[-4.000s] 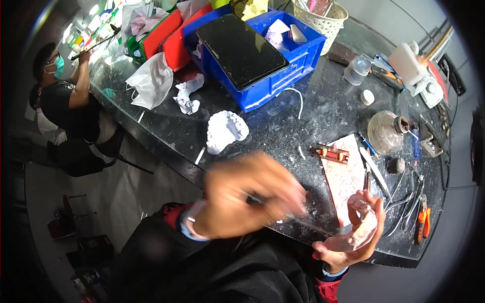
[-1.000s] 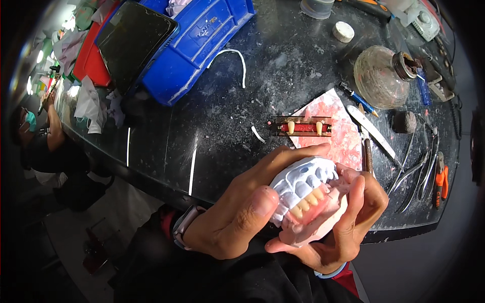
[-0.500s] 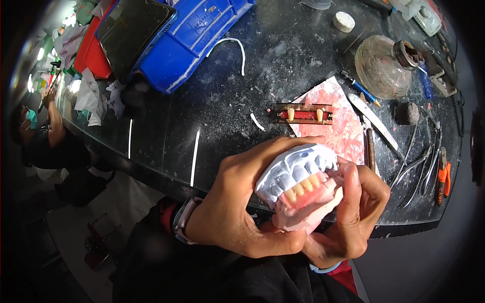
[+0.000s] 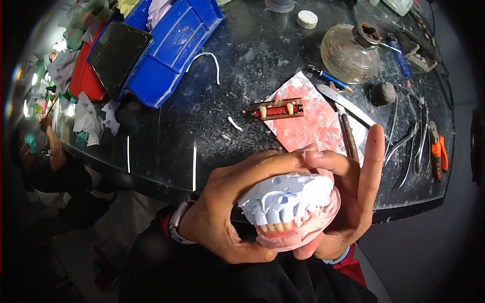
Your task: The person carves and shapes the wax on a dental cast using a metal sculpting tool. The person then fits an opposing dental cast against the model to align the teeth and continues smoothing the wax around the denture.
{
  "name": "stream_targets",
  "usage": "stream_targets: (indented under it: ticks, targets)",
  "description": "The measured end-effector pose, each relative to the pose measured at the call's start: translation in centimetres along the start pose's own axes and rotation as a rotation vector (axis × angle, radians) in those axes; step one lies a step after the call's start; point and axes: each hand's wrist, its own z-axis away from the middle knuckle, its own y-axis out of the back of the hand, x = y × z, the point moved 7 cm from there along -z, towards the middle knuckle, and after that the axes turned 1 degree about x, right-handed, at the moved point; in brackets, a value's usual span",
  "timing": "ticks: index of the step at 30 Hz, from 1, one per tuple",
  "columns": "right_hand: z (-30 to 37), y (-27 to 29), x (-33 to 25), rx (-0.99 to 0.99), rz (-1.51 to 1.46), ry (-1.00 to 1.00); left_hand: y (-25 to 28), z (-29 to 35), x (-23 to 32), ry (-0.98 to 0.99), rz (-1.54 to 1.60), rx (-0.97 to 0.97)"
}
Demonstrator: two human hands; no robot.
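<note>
Clasping a pair of dental casts [image 4: 288, 212] between them, both hands sit at about 6 o'clock in the view, in front of the near edge of the dark surface [image 4: 242, 65]. The left hand [image 4: 227, 207] wraps its fingers over the pale blue upper cast, thumb curled beneath the pink lower one, closed firmly around it. The right hand [image 4: 348, 197] cups the casts from the 3 o'clock side, its fingers partly curled behind them and one finger standing straight up, free of the casts. A row of teeth shows where the blue and pink parts meet.

At 12 o'clock from the hands lies a pink wax sheet [image 4: 318, 121], with a strip of tooth blanks [image 4: 275, 109] resting across its far-left corner. A glass spirit lamp [image 4: 351, 53] stands at 1 o'clock, pliers [image 4: 437, 151] with orange handles lie at 3 o'clock, and a blue tray [image 4: 172, 45] carrying a dark tablet [image 4: 116, 53] sits at 10 o'clock. Another person [image 4: 45, 156] is bent over at 9 o'clock.
</note>
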Motion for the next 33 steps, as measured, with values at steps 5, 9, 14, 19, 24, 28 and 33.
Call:
stream_targets:
  ticks: [5,9,14,19,24,28,33]
  targets:
    - [-0.1,0.2,-0.8,-0.017,0.008,0.012,-0.6,-1.1,0.2,0.01,-0.002,-0.071]
    - [0.2,0.5,-0.6,0.048,0.015,0.018,-1.2,-1.4,1.0,-0.069,-0.263,-0.142]
    - [0.5,0.7,-1.1,0.118,0.07,0.065,-0.5,-1.0,-0.2,0.132,-0.029,-0.134]
    - [0.5,1.2,-1.5,0.136,0.277,0.039,0.8,-0.6,0.5,0.232,-0.214,0.027]
    - [0.3,1.5,-1.9,0.183,0.298,0.165,0.7,-2.0,1.6,0.178,-0.411,-0.086]
    - [0.2,1.4,-2.1,0.144,0.281,0.149,0.4,-1.9,1.2,0.198,-0.261,-0.097]
    - [0.6,1.5,-1.8,0.16,0.25,0.077,0.1,-1.6,1.1,0.185,-0.193,-0.074]
